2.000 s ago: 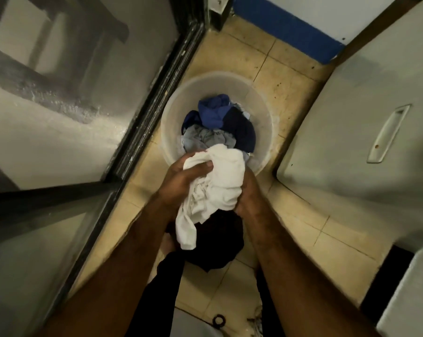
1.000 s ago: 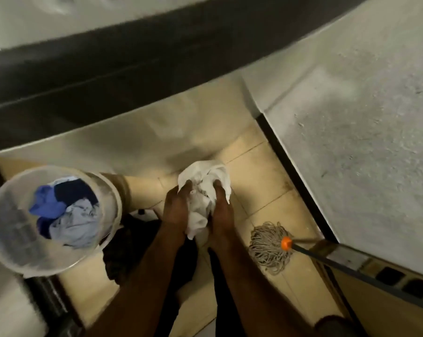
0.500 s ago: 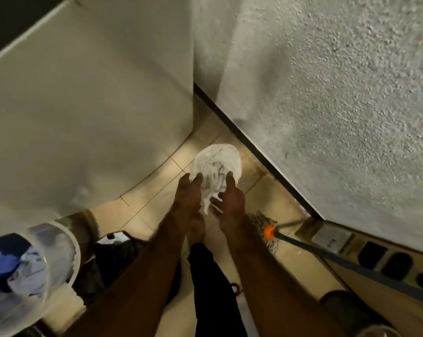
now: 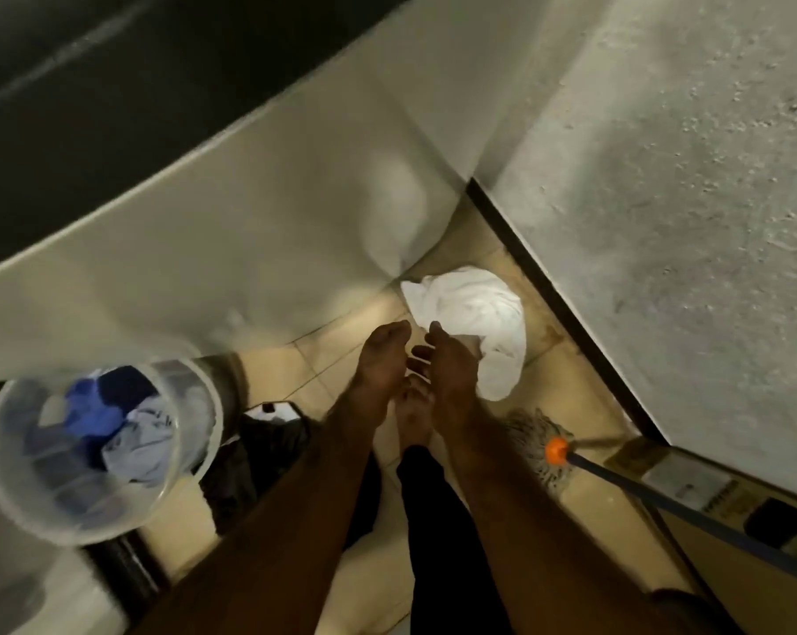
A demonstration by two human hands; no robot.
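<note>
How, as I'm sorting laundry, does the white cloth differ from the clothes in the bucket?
The white cloth lies on the floor tiles in the corner; the clothes sit inside the clear bucket. The cloth is white, the clothes blue, dark and grey. The cloth is one piece, the clothes several heaped. Both are crumpled and unheld.

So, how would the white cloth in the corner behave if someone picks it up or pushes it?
The white cloth is probably floppy: it lies in crumpled folds, so it would sag and hang when lifted. It looks light for its size, as the fabric seems thin. Pushed across the floor tiles, it would likely bunch up and slide, not roll.
</note>
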